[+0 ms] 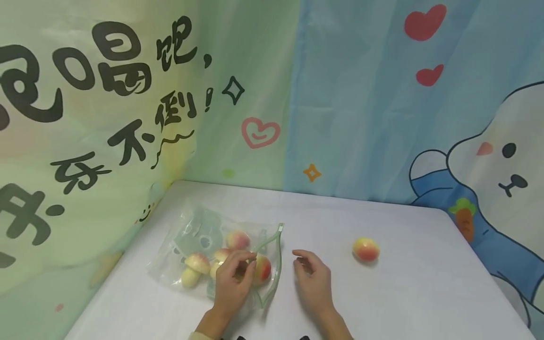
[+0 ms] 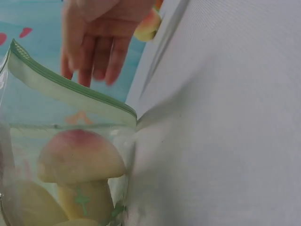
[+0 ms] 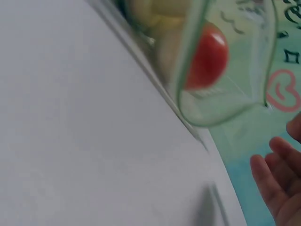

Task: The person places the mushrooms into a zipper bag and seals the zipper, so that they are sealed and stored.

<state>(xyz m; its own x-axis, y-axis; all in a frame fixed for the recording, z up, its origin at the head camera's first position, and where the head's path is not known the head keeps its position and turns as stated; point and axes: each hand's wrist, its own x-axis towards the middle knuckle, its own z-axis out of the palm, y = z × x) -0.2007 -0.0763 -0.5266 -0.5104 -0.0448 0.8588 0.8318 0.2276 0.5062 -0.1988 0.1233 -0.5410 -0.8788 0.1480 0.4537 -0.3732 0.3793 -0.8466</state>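
A clear zip bag (image 1: 170, 264) with a green rim lies on the left of the table, its mouth parted and facing right. My left hand (image 1: 233, 283) is over the bag and pinches the upper rim between thumb and index finger. Inside are toy mushrooms (image 1: 197, 262) and a toy peach (image 1: 238, 240); a red-yellow peach (image 1: 262, 270) sits near the mouth. My right hand (image 1: 313, 281) hovers just right of the mouth, fingers loosely bent, holding nothing. It appears beyond the rim in the left wrist view, and its fingers (image 3: 270, 181) show in the right wrist view.
Another toy peach (image 1: 366, 250) lies by itself on the white table (image 1: 408, 293), to the right of my right hand. Printed cloth walls (image 1: 348, 118) stand along the table's back and sides.
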